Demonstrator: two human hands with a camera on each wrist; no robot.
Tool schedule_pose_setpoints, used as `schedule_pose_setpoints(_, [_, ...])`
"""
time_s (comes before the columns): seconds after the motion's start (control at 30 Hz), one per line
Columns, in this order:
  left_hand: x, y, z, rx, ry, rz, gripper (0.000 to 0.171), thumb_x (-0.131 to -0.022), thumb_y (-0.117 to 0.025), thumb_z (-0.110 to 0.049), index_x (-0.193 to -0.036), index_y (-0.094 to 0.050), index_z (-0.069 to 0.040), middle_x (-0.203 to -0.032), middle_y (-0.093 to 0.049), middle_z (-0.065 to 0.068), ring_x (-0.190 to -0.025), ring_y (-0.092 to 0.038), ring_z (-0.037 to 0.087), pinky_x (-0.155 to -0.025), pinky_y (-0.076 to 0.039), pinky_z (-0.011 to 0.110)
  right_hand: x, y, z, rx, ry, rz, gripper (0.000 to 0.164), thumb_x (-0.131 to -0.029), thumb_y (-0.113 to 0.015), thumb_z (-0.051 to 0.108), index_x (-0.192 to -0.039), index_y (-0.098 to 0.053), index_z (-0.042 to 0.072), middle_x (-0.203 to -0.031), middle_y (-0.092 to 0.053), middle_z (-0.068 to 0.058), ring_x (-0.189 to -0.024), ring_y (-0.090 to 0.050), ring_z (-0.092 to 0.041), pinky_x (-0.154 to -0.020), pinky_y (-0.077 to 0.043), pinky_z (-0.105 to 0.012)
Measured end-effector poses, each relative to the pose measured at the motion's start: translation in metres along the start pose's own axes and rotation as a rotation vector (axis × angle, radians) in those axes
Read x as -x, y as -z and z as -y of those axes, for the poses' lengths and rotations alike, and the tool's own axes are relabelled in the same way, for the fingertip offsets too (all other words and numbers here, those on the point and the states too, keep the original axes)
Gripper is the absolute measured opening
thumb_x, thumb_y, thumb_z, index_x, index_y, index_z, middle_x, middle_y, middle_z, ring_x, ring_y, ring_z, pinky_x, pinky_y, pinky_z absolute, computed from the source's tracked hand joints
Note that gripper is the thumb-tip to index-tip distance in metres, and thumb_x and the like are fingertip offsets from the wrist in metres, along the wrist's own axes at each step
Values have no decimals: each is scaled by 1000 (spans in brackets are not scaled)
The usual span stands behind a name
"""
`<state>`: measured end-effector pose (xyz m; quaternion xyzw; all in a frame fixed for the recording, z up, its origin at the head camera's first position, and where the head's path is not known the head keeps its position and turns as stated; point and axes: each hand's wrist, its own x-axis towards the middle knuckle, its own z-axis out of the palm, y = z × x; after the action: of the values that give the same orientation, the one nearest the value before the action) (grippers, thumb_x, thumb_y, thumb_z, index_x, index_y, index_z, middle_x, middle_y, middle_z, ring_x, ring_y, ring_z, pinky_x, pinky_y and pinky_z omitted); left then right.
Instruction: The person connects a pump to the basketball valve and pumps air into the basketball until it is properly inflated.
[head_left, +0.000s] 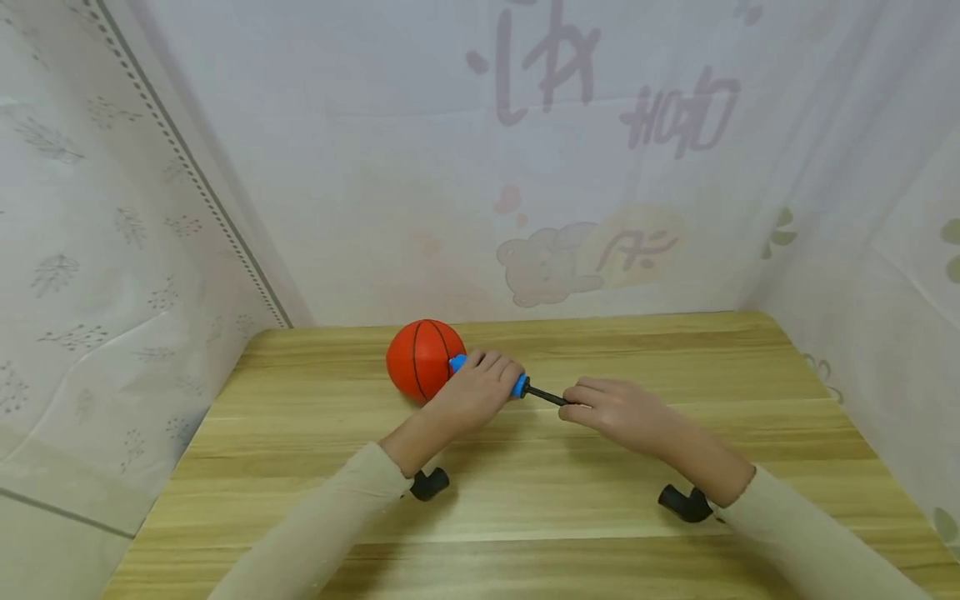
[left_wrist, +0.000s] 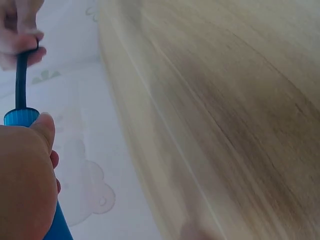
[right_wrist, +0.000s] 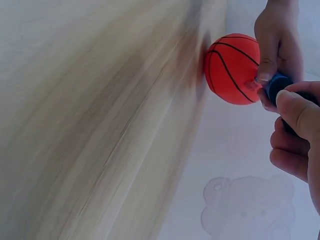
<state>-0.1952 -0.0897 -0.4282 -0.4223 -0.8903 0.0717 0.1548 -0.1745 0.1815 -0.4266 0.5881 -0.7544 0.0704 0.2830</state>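
Left hand (head_left: pixel 480 390) wrapped round the barrel of a blue pump (head_left: pixel 519 386), thumb lying near the collar in the left wrist view; right hand (head_left: pixel 618 412) pinching the far end of its thin black rod (head_left: pixel 546 395), which is drawn out of the barrel. Pump held slantwise above the wooden table (head_left: pixel 525 517), its other end at the right side of an orange ball (head_left: pixel 417 358); contact between the two cannot be told. Ball sits near the table's back edge, before a pale cloth (head_left: pixel 360 192) printed with a bear.
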Motion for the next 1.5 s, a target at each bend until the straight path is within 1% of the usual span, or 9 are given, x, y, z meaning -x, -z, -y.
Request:
schedule_pose_setpoints(0.17, [0,-2,-5,-38,-15,-11,26,-106,-54,-30,-121,-52,-8,-113,-57,3,-110,-53,20,-98,-43,37,-12,-12,-3,-4,7,23,26,-110,-44,10,-102,-69,10,-98,-66,0,-82,-59,-12,-69,-51,-20])
schedule_pose_setpoints(0.23, [1,-2,-7,-39,-22,-16,26,-106,-55,-30,-121,-52,-8,-113,-57,3,-110,-53,20,-98,-43,37,-16,-16,-4,0,12,28,10,-101,-61,5,-102,-69,10,-98,-66,0,-83,-60,-12,-70,-51,-20])
schedule_pose_setpoints(0.3, [1,-3,-8,-43,-29,-23,26,-106,-55,-30,-120,-52,-8,-113,-57,3,-109,-53,20,-98,-44,37,-19,-20,-3,6,12,23,15,-90,-73,1,-101,-70,9,-98,-67,-1,-83,-60,-13,-71,-52,-19])
schedule_pose_setpoints(0.37, [2,-2,-8,-44,-31,-26,25,-106,-56,-30,-120,-52,-9,-113,-57,2,-109,-53,20,-99,-43,37,-20,-24,-3,8,13,13,20,-84,-77,-1,-101,-70,9,-98,-67,-1,-83,-61,-13,-71,-51,-19])
schedule_pose_setpoints(0.57, [3,-3,-6,-11,-39,-22,23,-105,-58,-29,-119,-53,-11,-114,-58,1,-111,-53,19,-102,-43,36,-13,-26,0,0,0,-1,9,-98,-64,1,-98,-69,9,-96,-66,-1,-80,-60,-12,-69,-50,-19])
schedule_pose_setpoints(0.7, [5,-3,-3,9,-24,-21,23,-104,-60,-28,-118,-54,-11,-114,-59,0,-113,-54,19,-105,-42,37,0,-15,4,-21,-17,12,25,-80,-79,-1,-100,-68,9,-99,-67,-2,-84,-62,-14,-72,-54,-22])
schedule_pose_setpoints(0.83, [8,0,0,32,-19,-24,24,-104,-60,-28,-119,-54,-11,-117,-61,2,-116,-54,20,-106,-43,38,13,-2,8,-27,-16,-2,9,-97,-65,2,-100,-69,9,-99,-67,-2,-84,-63,-15,-72,-55,-25])
schedule_pose_setpoints(1.0, [12,2,5,58,-16,-23,23,-105,-58,-26,-120,-53,-9,-120,-60,4,-118,-54,21,-107,-43,40,25,8,10,-36,-10,-46,43,-113,-30,15,-96,-69,10,-96,-68,-2,-81,-63,-14,-70,-55,-24])
schedule_pose_setpoints(1.5, [5,-1,0,-22,1,16,27,-105,-58,-29,-122,-53,-9,-119,-59,3,-116,-52,20,-103,-42,38,10,0,7,-28,-13,9,50,-113,-21,18,-101,-70,10,-100,-68,-1,-87,-64,-15,-74,-55,-23])
